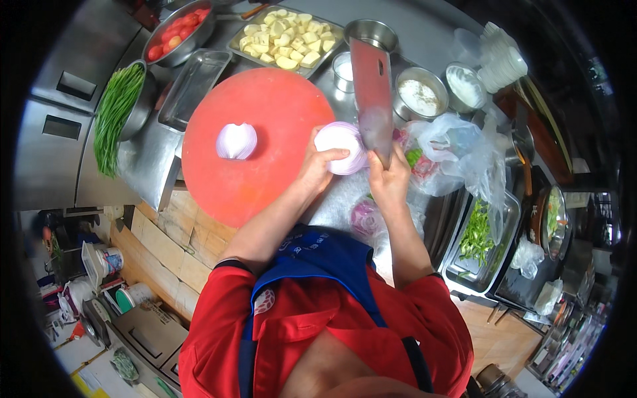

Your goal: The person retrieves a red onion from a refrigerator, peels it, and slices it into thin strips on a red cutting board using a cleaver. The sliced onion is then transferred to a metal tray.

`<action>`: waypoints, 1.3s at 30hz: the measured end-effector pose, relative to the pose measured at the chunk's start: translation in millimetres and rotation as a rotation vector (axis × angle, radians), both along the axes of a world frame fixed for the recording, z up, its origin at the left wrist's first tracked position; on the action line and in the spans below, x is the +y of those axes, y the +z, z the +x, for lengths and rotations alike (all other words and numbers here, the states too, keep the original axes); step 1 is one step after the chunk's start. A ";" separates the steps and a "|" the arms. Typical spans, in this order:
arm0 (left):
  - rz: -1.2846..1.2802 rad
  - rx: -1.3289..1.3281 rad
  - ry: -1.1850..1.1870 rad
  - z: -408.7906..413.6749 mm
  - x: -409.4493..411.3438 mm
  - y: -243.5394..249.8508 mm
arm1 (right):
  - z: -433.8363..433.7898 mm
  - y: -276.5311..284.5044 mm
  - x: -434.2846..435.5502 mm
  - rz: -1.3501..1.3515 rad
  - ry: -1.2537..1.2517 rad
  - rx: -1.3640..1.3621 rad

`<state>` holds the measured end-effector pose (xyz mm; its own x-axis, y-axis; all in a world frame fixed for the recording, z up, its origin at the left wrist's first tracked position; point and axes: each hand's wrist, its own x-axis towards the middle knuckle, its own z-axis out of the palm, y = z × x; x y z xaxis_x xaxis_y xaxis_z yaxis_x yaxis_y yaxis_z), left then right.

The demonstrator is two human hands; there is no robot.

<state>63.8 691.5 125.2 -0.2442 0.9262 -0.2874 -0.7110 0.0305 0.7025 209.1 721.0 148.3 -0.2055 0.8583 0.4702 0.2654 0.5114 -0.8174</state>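
My left hand (pixel 317 161) grips a peeled piece of red onion (pixel 341 148), pale with purple lines, over the right edge of the round red cutting board (pixel 264 194). My right hand (pixel 391 175) is closed on a cleaver (pixel 371 94); its wide blade points away from me, close beside the onion. The handle is mostly hidden by my fingers. Another peeled onion piece (pixel 237 142) rests on the board, left of its middle. Behind my right hand lies a clear plastic bag (pixel 448 149) with purple and green contents.
Beyond the board stand a tray of cut potatoes (pixel 286 40), a bowl of tomatoes (pixel 179 35), an oblong metal tray (pixel 194 89) and metal tubs of white powder (pixel 420 97). Green stalks (pixel 117 114) overhang a bowl at left. Chopped greens (pixel 477 234) lie in a right-hand tray.
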 end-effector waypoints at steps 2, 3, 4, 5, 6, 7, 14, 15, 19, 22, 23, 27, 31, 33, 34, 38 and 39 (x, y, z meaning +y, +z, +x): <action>0.030 0.022 0.004 -0.5 -1.0 -1.2 | 1.0 0.6 2.1 0.022 0.005 0.001; 0.045 0.033 0.008 -1.6 -1.6 -1.6 | 0.7 -0.4 3.7 0.035 0.005 0.019; 0.052 0.019 0.001 -2.3 -1.4 -1.2 | 0.7 -1.5 4.5 0.048 0.005 0.038; 0.059 0.005 -0.005 -3.2 -0.5 -0.1 | 2.4 -2.5 3.8 -0.114 0.022 0.099; 0.066 -0.008 -0.010 -5.3 0.0 0.5 | 4.3 -3.6 2.4 -0.276 0.040 0.162; 0.059 -0.025 -0.041 -8.6 1.1 -1.3 | 5.6 -5.0 1.7 -0.438 0.057 0.224; -0.014 -0.127 -0.232 -22.5 1.7 -9.6 | 11.4 1.8 5.5 -0.513 0.094 0.175; -0.030 -0.187 -0.273 -25.4 1.2 -9.3 | 11.6 5.9 6.4 -0.574 0.105 0.220; -0.004 -0.323 -0.430 -37.8 -4.2 -7.0 | 22.2 7.6 18.5 -0.475 0.063 0.150; 0.049 -0.269 -0.425 -42.1 2.6 -13.1 | 21.8 21.6 16.3 -0.603 0.048 0.233; 0.043 -0.253 -0.393 -41.5 2.1 -15.0 | 21.8 24.7 14.3 -0.612 0.078 0.252; 0.021 -0.176 -0.285 -37.0 1.8 -10.5 | 28.8 28.6 6.7 -0.624 0.158 0.241; -0.024 -0.097 -0.205 -29.7 3.0 1.4 | 22.4 21.4 3.8 -0.094 0.123 0.037; -0.032 -0.066 -0.210 -27.0 3.0 2.6 | 19.9 22.8 -0.6 0.059 0.120 -0.074; -0.036 -0.051 -0.212 -25.9 2.5 3.0 | 18.3 24.0 -3.5 0.135 0.118 -0.129; 0.021 -0.152 -0.188 -22.8 -0.3 0.5 | 12.5 18.0 -10.0 0.259 0.169 -0.250; 0.049 -0.222 -0.207 -25.2 0.1 -6.7 | 11.3 11.8 -7.4 0.383 0.155 -0.269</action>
<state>38.6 691.6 118.6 0.0154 0.9639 -0.2660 -0.8295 0.1608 0.5349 220.4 713.6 160.1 -0.4750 0.5839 0.6584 0.3382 0.8118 -0.4760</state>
